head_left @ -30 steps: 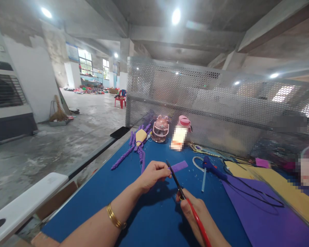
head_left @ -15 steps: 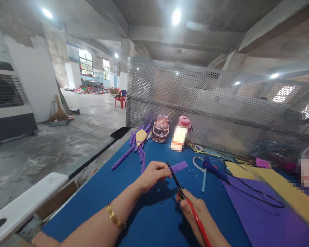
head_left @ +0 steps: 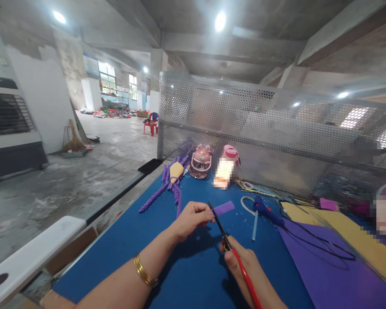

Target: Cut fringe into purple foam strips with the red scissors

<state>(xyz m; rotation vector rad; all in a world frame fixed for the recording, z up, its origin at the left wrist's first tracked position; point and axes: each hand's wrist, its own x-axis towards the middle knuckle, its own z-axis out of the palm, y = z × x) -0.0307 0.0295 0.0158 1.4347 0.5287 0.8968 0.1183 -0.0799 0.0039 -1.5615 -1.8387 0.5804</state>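
Observation:
My left hand (head_left: 194,218) pinches the near end of a short purple strip (head_left: 224,208), which points away to the right above the table. In my right hand (head_left: 239,257) is a pair of scissors (head_left: 246,274) with red handles and dark blades. The blades cross the strip right beside my left fingertips. Whether they are cutting into it I cannot tell. Ahead and to the left lies a bundle of purple braided stems (head_left: 157,195) with a yellow piece (head_left: 176,171) on it.
On the blue table (head_left: 122,262) lie a blue glue gun (head_left: 266,211) with a black cord, purple sheets (head_left: 334,262) and yellow sheets (head_left: 357,234). A pink cup (head_left: 201,161) and a blurred phone (head_left: 224,174) stand before a perforated metal screen (head_left: 244,111).
Almost nothing differs. The red scissor handles have shifted very slightly; both hands and the purple strip stay in place.

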